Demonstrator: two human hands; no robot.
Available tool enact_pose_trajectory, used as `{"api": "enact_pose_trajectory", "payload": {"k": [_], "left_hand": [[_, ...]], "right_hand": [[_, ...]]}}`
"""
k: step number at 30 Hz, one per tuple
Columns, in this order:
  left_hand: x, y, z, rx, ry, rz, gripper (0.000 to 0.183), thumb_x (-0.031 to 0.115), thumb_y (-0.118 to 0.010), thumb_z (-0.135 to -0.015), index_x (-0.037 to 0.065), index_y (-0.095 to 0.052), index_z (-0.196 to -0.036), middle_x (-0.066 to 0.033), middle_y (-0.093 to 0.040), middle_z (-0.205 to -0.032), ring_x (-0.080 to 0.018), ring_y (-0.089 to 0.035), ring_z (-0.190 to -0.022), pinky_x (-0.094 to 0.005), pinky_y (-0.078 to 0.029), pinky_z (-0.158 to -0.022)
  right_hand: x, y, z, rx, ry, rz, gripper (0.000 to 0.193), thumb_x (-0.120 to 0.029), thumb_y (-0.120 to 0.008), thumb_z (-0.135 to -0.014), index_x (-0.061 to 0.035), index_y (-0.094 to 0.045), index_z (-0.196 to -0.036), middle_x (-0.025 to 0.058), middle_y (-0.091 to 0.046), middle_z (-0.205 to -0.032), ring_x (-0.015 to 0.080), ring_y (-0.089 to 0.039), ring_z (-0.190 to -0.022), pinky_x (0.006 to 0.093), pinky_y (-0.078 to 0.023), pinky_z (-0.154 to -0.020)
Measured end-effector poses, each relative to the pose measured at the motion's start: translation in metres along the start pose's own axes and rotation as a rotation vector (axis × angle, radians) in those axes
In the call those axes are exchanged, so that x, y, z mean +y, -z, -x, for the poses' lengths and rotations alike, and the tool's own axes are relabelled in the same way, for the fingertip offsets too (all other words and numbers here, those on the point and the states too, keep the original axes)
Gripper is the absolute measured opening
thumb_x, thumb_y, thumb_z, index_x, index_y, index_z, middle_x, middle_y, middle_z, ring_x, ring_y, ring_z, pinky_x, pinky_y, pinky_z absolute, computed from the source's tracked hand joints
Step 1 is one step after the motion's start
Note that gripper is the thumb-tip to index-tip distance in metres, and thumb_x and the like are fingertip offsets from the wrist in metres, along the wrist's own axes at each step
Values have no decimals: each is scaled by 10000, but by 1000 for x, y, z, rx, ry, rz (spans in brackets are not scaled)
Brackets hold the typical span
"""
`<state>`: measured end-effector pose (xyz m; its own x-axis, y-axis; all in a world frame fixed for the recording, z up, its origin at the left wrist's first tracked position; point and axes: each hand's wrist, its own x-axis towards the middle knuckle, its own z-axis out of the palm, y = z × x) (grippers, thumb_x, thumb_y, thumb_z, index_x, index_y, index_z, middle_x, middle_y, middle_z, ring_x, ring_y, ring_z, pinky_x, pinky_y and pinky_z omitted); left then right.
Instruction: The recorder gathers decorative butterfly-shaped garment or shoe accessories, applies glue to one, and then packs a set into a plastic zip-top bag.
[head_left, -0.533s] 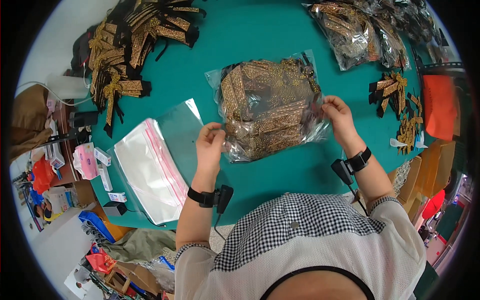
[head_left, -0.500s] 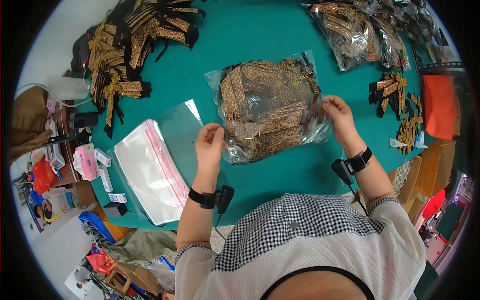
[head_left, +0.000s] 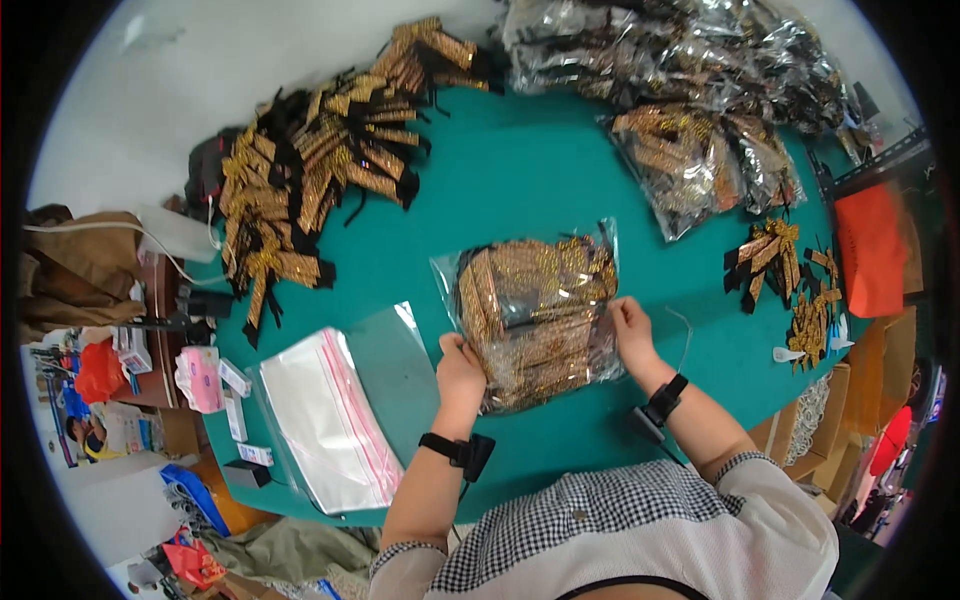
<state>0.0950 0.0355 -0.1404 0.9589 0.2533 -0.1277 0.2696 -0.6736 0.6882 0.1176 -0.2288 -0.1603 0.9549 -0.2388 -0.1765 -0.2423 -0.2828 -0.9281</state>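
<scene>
A clear plastic bag (head_left: pixel 540 320) packed with gold-and-black sequined bows lies on the green table in front of me. My left hand (head_left: pixel 461 373) is closed on the bag's near left edge. On the opposite side, my right hand (head_left: pixel 633 332) pinches the right edge of the same bag. To the left of it rests a stack of flat clear bags (head_left: pixel 325 420) with pink seal strips. Loose gold-and-black sequined bows (head_left: pixel 330 150) are heaped at the far left.
Filled clear bags (head_left: pixel 675 160) pile up at the far right. Several loose bows (head_left: pixel 768 258) and gold pieces (head_left: pixel 812 320) lie by the right edge. Small white boxes (head_left: pixel 236 415) and a pink tissue pack (head_left: pixel 199 379) sit at the left edge. An orange-red sheet (head_left: pixel 868 250) hangs beyond the right edge.
The view has tilted up, so more of the far piles shows and the bag sits lower in the picture. Both hands remain at the bag's sides, now closer together.
</scene>
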Motion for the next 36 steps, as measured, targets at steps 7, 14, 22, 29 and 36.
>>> {"api": "enact_pose_trajectory", "payload": {"k": [7, 14, 22, 29, 36], "left_hand": [[-21, 5, 2, 101, -11, -87, 182, 206, -428, -894, 53, -438, -992, -231, -586, -748, -417, -567, -711, -466, -426, -626], [-21, 42, 4, -184, 621, 1097, 550, 375, -514, -874, 34, -354, -1274, -146, -540, -1094, -285, -547, -941, -349, -439, -681], [-3, 21, 3, -343, 331, 667, 781, 404, -673, -767, -79, -341, -1285, -149, -532, -1134, -212, -495, -1041, -299, -363, -898], [9, 26, -25, -422, 425, 842, 514, 346, -606, -838, -24, -498, -1177, -86, -574, -1078, -161, -535, -959, -287, -414, -826], [65, 40, -122, -388, 137, 921, 525, 392, -464, -911, -15, -454, -1241, -105, -519, -1175, -171, -488, -1058, -301, -363, -916]], "right_hand": [[-22, 16, -1, -61, -104, 175, 243, -230, -607, -839, -16, -495, -814, 48, -518, -625, 121, -488, -561, 278, -410, -524], [-39, 63, 18, -345, -510, -527, 835, -498, -594, -787, 36, -227, -1312, 208, -415, -1221, 291, -434, -1112, 423, -383, -880], [-56, 10, 14, -694, -480, -313, 952, -475, -666, -738, 66, -179, -1352, 210, -328, -1336, 300, -326, -1235, 441, -322, -963], [-92, 16, 8, -559, -817, -632, 421, -297, -561, -875, -31, -464, -1186, 95, -570, -1093, 197, -524, -1022, 371, -423, -869], [-92, -13, 6, -99, -264, -1065, 353, -72, -572, -838, -28, -442, -1164, 64, -556, -1036, 181, -546, -944, 354, -459, -818]]}}
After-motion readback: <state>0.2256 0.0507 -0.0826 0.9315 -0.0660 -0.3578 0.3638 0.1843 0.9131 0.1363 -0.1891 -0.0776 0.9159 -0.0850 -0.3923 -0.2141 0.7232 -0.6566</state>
